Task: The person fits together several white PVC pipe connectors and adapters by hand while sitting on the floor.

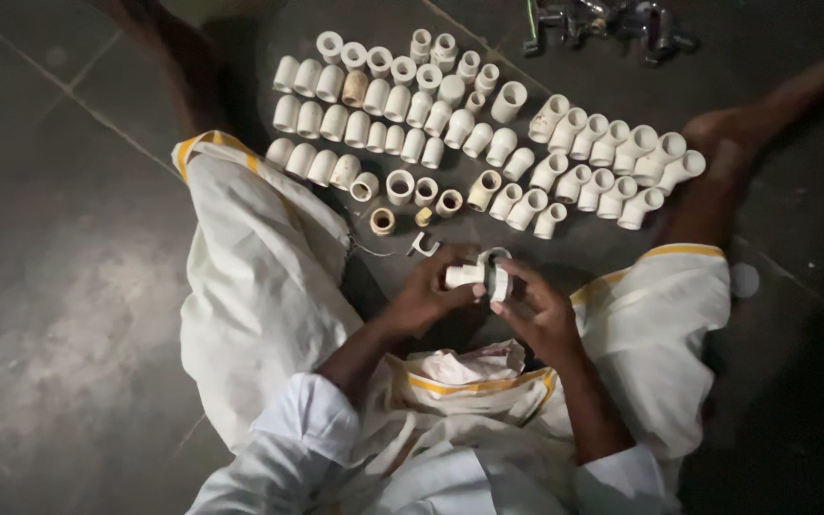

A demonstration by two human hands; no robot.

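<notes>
I sit on the floor in white cloth with a yellow border. My left hand (428, 291) grips a short white pipe fitting (463, 276) by its end. My right hand (543, 310) holds a white roll of thread tape (499, 274) against that fitting, fingers curled around it. Both hands meet just above my lap. Ahead of them, several white and cream pipe fittings (402, 105) lie in neat rows on the dark floor, with a row of elbow and tee fittings (612, 162) to the right.
Metal taps or valves (612, 24) lie at the top edge. A small white clip (422, 245) and a brownish ring fitting (382, 221) lie just beyond my hands. My bare foot (727, 133) rests at the right. A small round white cap (744, 280) lies by my right knee.
</notes>
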